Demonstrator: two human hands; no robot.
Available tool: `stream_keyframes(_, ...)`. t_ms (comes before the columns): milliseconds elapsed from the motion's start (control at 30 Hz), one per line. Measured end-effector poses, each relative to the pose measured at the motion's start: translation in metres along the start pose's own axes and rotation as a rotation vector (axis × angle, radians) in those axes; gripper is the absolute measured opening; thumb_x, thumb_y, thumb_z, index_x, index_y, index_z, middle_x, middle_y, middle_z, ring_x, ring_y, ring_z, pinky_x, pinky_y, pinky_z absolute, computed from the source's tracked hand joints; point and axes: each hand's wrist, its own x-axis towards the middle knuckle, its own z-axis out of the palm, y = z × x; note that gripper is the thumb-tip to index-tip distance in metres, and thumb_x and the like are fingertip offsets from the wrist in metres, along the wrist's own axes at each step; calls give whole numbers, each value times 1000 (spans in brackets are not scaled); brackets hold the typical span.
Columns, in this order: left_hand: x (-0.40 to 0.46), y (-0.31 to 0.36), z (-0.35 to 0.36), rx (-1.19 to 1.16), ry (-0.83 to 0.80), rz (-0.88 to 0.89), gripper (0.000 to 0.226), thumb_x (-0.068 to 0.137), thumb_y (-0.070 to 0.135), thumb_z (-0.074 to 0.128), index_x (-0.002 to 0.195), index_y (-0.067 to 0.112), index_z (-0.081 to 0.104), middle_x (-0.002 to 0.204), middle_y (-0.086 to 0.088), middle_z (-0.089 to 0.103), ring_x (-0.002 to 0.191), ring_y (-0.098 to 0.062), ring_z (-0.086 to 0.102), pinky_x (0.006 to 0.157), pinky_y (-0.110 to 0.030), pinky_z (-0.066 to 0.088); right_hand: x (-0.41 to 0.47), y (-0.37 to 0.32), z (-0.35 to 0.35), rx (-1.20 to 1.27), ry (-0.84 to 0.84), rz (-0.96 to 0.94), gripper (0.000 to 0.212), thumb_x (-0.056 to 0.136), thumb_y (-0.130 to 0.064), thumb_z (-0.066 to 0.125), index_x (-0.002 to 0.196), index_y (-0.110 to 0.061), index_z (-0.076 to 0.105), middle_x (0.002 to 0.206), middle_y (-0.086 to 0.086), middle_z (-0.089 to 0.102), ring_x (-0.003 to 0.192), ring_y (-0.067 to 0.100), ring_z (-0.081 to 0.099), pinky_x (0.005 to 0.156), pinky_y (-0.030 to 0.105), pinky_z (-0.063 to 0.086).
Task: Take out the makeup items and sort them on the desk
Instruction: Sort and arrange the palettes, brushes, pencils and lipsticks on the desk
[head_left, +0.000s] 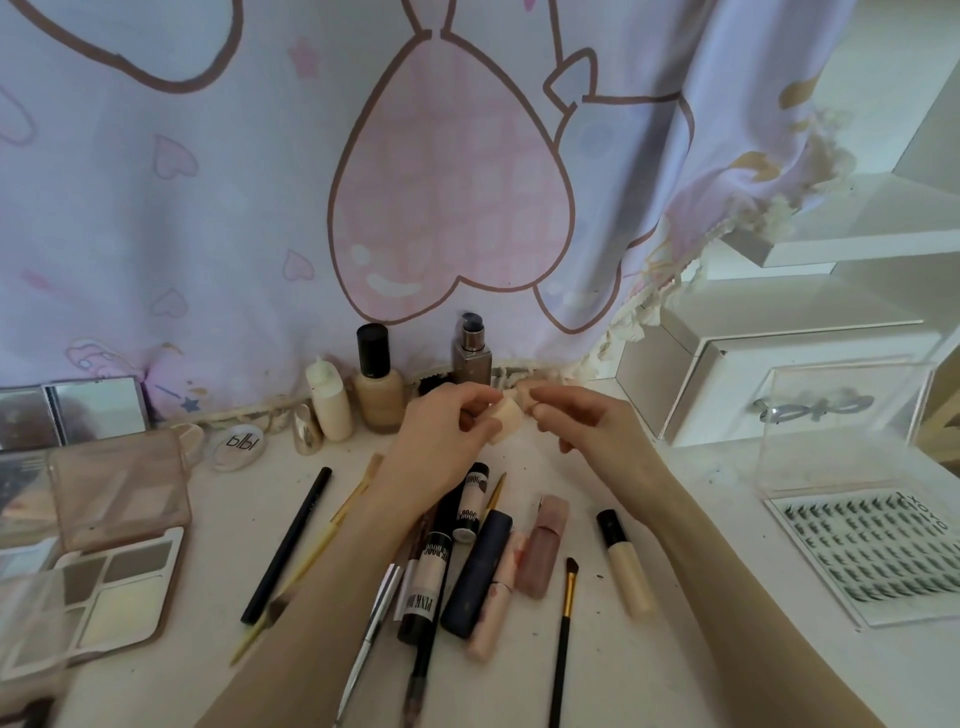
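Forearms cross over tubes and brushes on the surface (691, 649). Left hand (447, 426) pinches a beige sponge wedge (505, 420), long axis running away from camera; right hand (576, 415), curled, fingertips touching its far end. Bottles stand just behind.

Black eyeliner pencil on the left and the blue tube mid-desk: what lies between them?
In the head view, between the black eyeliner pencil and blue tube lie gold-handled brushes, the left forearm, a silver pen and a black-pink tube.
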Motion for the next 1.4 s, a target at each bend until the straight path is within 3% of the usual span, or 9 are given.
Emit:
stream_keyframes(200,-2,4,6,-15,11,35,29,83,13,65,111,21,63,99,8,60,80,1,53,71,0,40,4,10,3,-224,-49,-60,16,81,-18,71,95,-24,69,88,-8,67,77,-1,59,69,8,42)
stream_keyframes(400,-1,3,4,75,-38,42,33,87,16,59,120,19,56,112,1,56,92,-5,51,81,-15,42,12,25,3,-461,48,-67,12,83,-25,68,94,-21,67,82,-14,59,74,-3,51,68,4,37)
stream_keyframes(467,0,0,-3,105,-55,28,33,88,18,59,121,19,55,115,0,56,98,-6,51,87,-20,42,15,29,1,-537,92,-37,14,84,-27,65,96,-20,67,84,-12,58,77,2,51,77,14,40)
stream_keyframes(533,1,-2,-9,123,-72,25,32,88,18,58,120,18,56,116,0,58,101,-7,52,87,-18,39,16,32,1,-606,100,-10,14,84,-29,63,96,-22,66,83,-13,56,85,8,52,89,33,43)
stream_keyframes(600,1,-4,-12,139,-100,29,30,89,19,57,119,18,57,116,1,58,98,-4,50,84,-15,36,17,33,2,-646,103,-3,14,84,-30,62,96,-23,65,79,-18,52,89,11,50,92,40,41)
stream_keyframes(767,-1,-3,-10,199,-182,33,30,91,24,54,121,20,56,114,3,58,103,-8,50,87,-19,37,19,37,3,-617,144,-24,14,82,-26,65,93,-18,62,86,-7,59,88,15,52,88,37,42)
stream_keyframes(1033,-8,11,-1,258,-232,99,30,92,26,52,122,22,54,116,4,55,108,-11,48,87,-19,34,6,23,-9,-443,191,21,13,86,-23,62,96,-15,64,96,-1,64,80,5,54,66,5,37)
stream_keyframes(1233,-29,20,8,282,-228,132,28,93,29,50,120,26,55,116,8,55,109,-7,44,87,-17,31,-36,5,-38,-646,112,97,15,88,-34,59,95,-22,61,89,-8,60,74,-2,50,58,7,33)
stream_keyframes(1400,-47,25,15,322,-136,163,24,93,33,47,116,35,55,112,17,50,108,-1,38,79,-11,17,-84,3,-51,-715,2,366,37,75,-48,68,95,-23,50,85,-7,53,71,3,48,54,19,31)
